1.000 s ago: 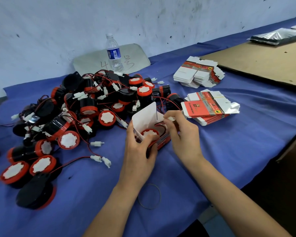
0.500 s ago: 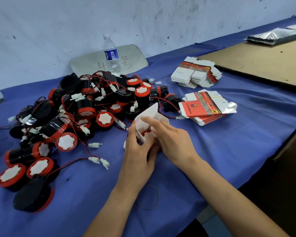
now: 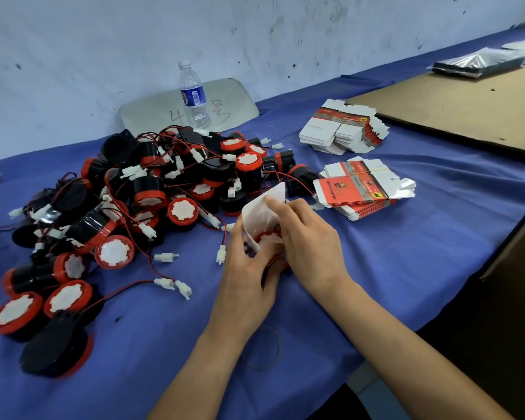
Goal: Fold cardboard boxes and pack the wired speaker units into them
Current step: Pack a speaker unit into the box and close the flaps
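Closing a cardboard box [image 3: 264, 209] over a speaker unit [image 3: 269, 237], mid-counter [image 3: 406, 253].
Left hand [image 3: 249, 274] grips the box body, fingers curled round it. Right hand [image 3: 309, 241] lies on top, index finger straight, pressing the raised white flap. Unit sits in the box mouth. Speaker pile [image 3: 152, 192] just left, flat box stack [image 3: 358, 189] right.

Table under blue cloth [image 3: 406, 268], heap of wired speaker units [image 3: 140, 189], water bottle [image 3: 194, 98], near stack of flat boxes [image 3: 361, 190], far stack [image 3: 340, 128], cardboard sheet [image 3: 467, 107], rubber band [image 3: 275, 338].
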### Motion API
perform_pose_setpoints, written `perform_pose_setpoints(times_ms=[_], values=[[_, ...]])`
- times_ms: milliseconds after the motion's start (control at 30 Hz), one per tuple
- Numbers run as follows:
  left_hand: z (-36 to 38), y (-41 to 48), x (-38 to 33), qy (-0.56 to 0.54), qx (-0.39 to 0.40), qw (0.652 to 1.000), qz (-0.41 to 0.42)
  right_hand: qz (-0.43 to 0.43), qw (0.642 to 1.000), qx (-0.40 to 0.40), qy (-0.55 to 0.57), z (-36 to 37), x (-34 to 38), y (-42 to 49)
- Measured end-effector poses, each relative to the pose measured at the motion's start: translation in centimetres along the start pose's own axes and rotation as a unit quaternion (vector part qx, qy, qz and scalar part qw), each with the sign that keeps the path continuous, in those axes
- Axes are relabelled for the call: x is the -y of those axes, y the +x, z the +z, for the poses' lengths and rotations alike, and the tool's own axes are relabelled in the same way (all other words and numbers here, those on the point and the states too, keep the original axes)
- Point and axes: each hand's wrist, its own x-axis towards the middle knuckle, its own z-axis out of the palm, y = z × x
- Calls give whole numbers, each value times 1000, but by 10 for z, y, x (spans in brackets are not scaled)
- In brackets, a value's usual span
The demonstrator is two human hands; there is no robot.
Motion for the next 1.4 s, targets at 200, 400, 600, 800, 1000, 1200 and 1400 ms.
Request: perform_pose_setpoints(times_ms=[200, 400, 600, 800, 1000, 1200, 1400], values=[[-1, 1, 0, -1, -15, 1000, 3, 52, 994, 79, -58, -3, -6, -2], [-2, -1, -1, 31, -12, 999, -17, 96, 984, 117, -98, -3, -8, 1], [-1, -3, 3, -47, -50, 990, -127, 40, 991, 62, -112, -3, -4, 0], [-1, -2, 10, -55, -44, 989, -133, 80, 976, 189, -65, 2, -15, -5], [1, -2, 6, 8, -38, 996, -81, 90, 987, 130, 21, 5, -13, -5], [4, -1, 1, 61, -73, 994, -61, 67, 995, 67, 25, 1, -9, -4], [3, -1, -6, 94, -73, 992, -44, -18, 998, -48, 42, 5, -13, -3]])
